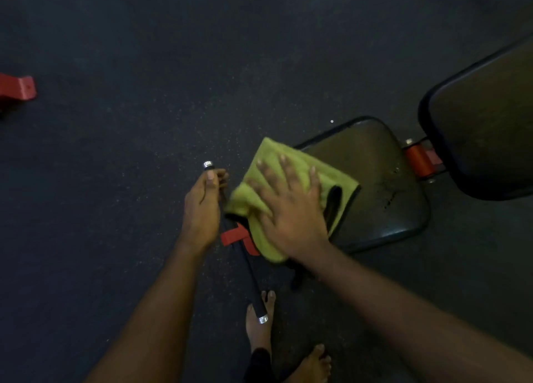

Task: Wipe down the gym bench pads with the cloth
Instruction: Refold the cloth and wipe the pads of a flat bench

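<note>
Pressing the cloth flat on the near edge of the seat pad with spread fingers, the right hand would do best with even, overlapping strokes toward the back pad, while the left hand, curled round the bar, steadies the bench.

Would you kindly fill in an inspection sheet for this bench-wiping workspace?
Surface: dark speckled floor; black seat pad and back pad, red hinge between them.
Job's things: green cloth spread over the seat pad's near end.
Clutter: red bracket on the floor, far left.
Grippers: right hand flat on the cloth; left hand grips a black bar with silver end caps.
Cables: nothing seen.
Surroundings: bare feet by the bar's lower end.
</note>
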Demonstrator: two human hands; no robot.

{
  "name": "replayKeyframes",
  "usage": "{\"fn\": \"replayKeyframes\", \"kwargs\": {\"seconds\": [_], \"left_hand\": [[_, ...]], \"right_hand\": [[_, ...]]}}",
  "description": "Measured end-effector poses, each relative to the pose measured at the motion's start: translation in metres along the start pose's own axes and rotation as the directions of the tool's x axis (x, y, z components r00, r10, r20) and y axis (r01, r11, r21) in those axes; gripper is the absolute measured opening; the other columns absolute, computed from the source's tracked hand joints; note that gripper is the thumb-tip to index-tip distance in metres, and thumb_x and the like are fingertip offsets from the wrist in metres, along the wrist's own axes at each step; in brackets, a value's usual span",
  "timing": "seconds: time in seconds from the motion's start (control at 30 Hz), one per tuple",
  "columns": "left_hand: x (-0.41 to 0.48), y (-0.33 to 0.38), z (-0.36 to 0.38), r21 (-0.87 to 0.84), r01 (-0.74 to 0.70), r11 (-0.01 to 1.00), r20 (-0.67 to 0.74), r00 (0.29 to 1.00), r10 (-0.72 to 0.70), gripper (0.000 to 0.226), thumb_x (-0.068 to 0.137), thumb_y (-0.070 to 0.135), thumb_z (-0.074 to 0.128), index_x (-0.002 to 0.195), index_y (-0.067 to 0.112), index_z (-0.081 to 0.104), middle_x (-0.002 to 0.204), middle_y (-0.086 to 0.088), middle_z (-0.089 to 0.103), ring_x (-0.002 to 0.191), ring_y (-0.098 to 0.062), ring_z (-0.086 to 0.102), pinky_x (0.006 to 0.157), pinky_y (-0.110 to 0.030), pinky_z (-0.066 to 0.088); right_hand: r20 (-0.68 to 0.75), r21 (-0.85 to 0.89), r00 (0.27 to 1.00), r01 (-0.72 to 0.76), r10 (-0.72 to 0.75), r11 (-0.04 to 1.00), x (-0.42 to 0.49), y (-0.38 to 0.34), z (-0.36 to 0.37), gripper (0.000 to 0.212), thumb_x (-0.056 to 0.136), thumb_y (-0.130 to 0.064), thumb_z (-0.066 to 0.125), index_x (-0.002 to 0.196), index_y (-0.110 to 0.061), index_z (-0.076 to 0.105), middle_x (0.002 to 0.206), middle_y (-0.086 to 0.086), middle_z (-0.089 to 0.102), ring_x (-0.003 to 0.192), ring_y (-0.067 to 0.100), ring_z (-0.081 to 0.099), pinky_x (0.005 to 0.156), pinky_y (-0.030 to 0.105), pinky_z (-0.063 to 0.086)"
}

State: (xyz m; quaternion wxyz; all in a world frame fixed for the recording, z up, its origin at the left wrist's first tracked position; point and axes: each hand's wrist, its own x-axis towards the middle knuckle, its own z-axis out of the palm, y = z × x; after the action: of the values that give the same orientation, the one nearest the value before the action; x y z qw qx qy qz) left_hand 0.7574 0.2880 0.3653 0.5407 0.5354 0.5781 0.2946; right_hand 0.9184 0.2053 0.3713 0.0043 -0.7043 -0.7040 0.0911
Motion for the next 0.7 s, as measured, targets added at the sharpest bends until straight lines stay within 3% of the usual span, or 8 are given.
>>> {"fn": "replayKeyframes", "kwargs": {"seconds": [0.1, 0.2, 0.27, 0.33, 0.4, 0.5, 0.57, 0.7], "left_hand": [[-0.001, 0.008, 0.005, -0.008, 0.039, 0.999, 0.073, 0.997, -0.038, 0.055, 0.097, 0.061, 0.028, 0.119, 0.024, 0.062, 0.122, 0.002, 0.066, 0.114, -0.010, 0.062, 0.100, -0.043, 0.049], [-0.001, 0.018, 0.015, -0.015, 0.094, 0.995, 0.193, 0.977, -0.090, 0.070, 0.092, 0.067, 0.024, 0.125, 0.018, 0.062, 0.125, 0.003, 0.065, 0.117, -0.010, 0.060, 0.102, -0.045, 0.047], [0.001, 0.021, 0.019, -0.016, 0.121, 0.993, 0.223, 0.968, -0.114, 0.069, 0.092, 0.067, 0.023, 0.123, 0.020, 0.062, 0.120, 0.005, 0.067, 0.115, -0.010, 0.061, 0.101, -0.044, 0.048], [0.003, 0.021, 0.019, -0.023, 0.127, 0.992, 0.224, 0.967, -0.119, 0.066, 0.089, 0.067, 0.022, 0.122, 0.023, 0.060, 0.118, 0.005, 0.067, 0.113, -0.010, 0.062, 0.100, -0.044, 0.048], [0.006, 0.019, 0.016, -0.043, 0.135, 0.990, 0.224, 0.967, -0.122, 0.062, 0.093, 0.063, 0.020, 0.123, 0.024, 0.058, 0.118, 0.002, 0.068, 0.112, -0.011, 0.063, 0.100, -0.044, 0.047], [0.007, 0.016, 0.012, -0.080, 0.145, 0.986, 0.165, 0.978, -0.130, 0.054, 0.103, 0.051, 0.018, 0.120, 0.021, 0.060, 0.116, -0.001, 0.068, 0.108, -0.012, 0.065, 0.099, -0.040, 0.048], [0.007, 0.018, 0.012, -0.089, 0.159, 0.983, 0.129, 0.981, -0.147, 0.057, 0.104, 0.050, 0.017, 0.123, 0.017, 0.059, 0.121, -0.001, 0.066, 0.109, -0.012, 0.064, 0.101, -0.042, 0.047], [0.005, 0.025, 0.020, -0.027, 0.150, 0.988, 0.223, 0.965, -0.140, 0.070, 0.094, 0.063, 0.016, 0.125, 0.018, 0.059, 0.125, 0.002, 0.064, 0.114, -0.011, 0.061, 0.101, -0.043, 0.045]], "right_hand": [[0.040, 0.027, 0.997, 0.063, -0.064, 0.998, -0.072, 0.025, 0.000, 0.069, 0.092, -0.050, 0.043, 0.157, -0.045, 0.023, 0.170, -0.011, 0.006, 0.157, 0.024, 0.001, 0.116, 0.069, 0.012], [0.054, 0.036, 0.998, -0.017, 0.015, 0.999, -0.092, 0.084, -0.005, 0.064, 0.098, -0.053, 0.036, 0.158, -0.047, 0.016, 0.169, -0.014, 0.008, 0.157, 0.020, 0.005, 0.114, 0.068, 0.019], [-0.001, 0.088, 0.986, -0.168, 0.169, 0.982, -0.056, 0.109, -0.012, 0.058, 0.100, -0.052, 0.034, 0.157, -0.044, 0.023, 0.169, -0.014, 0.012, 0.157, 0.020, 0.008, 0.116, 0.068, 0.017], [-0.075, 0.159, 0.908, -0.397, 0.412, 0.904, 0.006, 0.106, -0.018, 0.058, 0.101, -0.052, 0.038, 0.155, -0.033, 0.033, 0.168, -0.010, 0.017, 0.156, 0.024, 0.010, 0.118, 0.067, 0.012], [-0.068, 0.143, 0.861, -0.492, 0.504, 0.859, 0.057, 0.077, -0.016, 0.061, 0.099, -0.054, 0.038, 0.154, -0.027, 0.038, 0.167, -0.006, 0.022, 0.155, 0.029, 0.013, 0.119, 0.065, 0.011], [-0.068, 0.046, 0.975, -0.207, 0.210, 0.977, 0.041, 0.022, -0.004, 0.063, 0.094, -0.050, 0.032, 0.152, -0.029, 0.042, 0.167, -0.003, 0.025, 0.155, 0.030, 0.016, 0.118, 0.066, 0.011], [-0.024, 0.002, 1.000, 0.006, -0.006, 1.000, -0.017, 0.009, 0.000, 0.064, 0.094, -0.047, 0.038, 0.157, -0.036, 0.030, 0.169, -0.006, 0.013, 0.157, 0.026, 0.006, 0.119, 0.064, 0.008], [0.017, 0.056, 0.999, 0.043, -0.044, 0.998, -0.089, 0.059, -0.003, 0.063, 0.098, -0.052, 0.037, 0.158, -0.044, 0.020, 0.169, -0.014, 0.008, 0.157, 0.017, 0.003, 0.121, 0.059, 0.013]]}}
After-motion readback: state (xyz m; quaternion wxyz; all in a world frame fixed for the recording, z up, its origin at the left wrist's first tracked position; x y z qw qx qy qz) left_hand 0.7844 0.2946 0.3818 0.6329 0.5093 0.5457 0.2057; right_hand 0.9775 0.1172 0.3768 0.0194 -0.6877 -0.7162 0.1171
